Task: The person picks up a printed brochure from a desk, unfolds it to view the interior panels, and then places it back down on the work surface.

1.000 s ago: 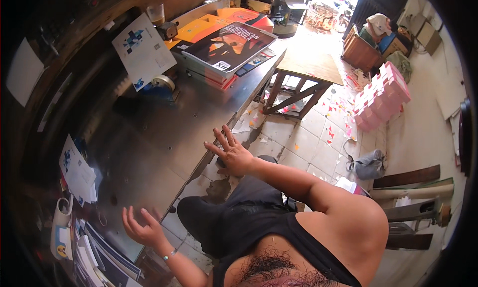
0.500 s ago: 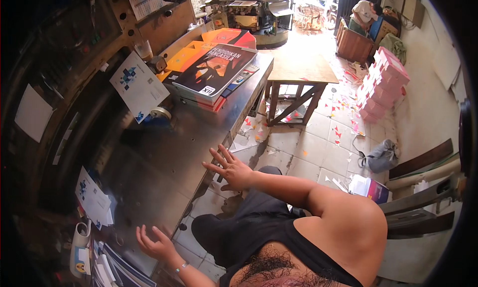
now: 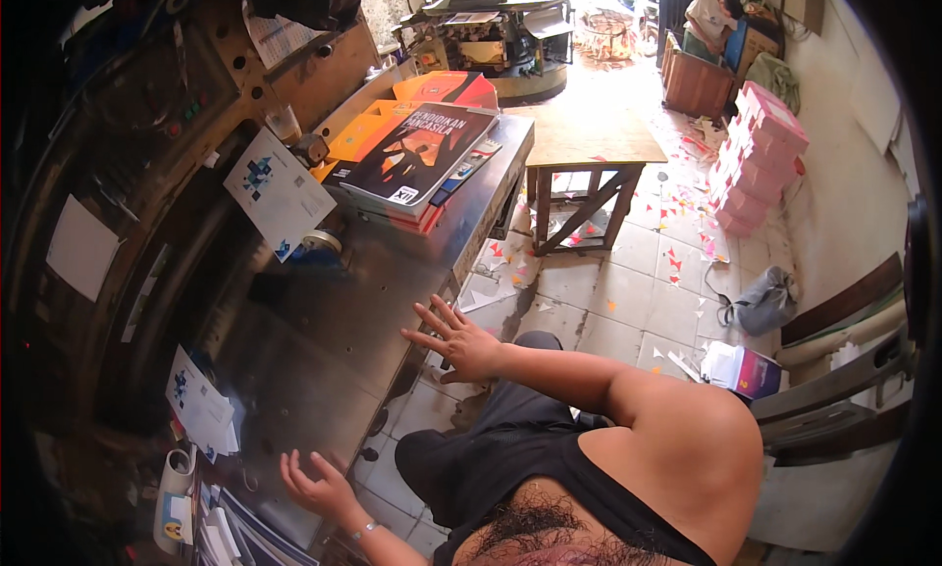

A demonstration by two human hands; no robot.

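Observation:
Both hands are empty. My left hand [image 3: 318, 488] hovers at the near edge of the metal worktable [image 3: 339, 321], its fingers apart and slightly curled; a bracelet circles that wrist. My right hand [image 3: 461, 346] reaches across my body to the table's right edge, fingers spread; contact with the edge I cannot tell. Farther back on the table lies a stack of books, topped by a dark book [image 3: 422, 152] with an orange picture. Left of my left hand are a few printed sheets [image 3: 201, 401] with blue patterns and a paper-filled pile [image 3: 235, 537].
Beyond the table stands a wooden stool-like table [image 3: 589, 139]. Paper scraps litter the tiled floor [image 3: 628, 301]. Pink stacked bundles [image 3: 756, 159] stand by the right wall, with a grey bag [image 3: 765, 301] nearer. A person [image 3: 708, 26] bends over a wooden box at the back.
The view has shifted a little, so the table and books appear slightly lower and turned. Both hands keep nearly the same pose, open and empty.

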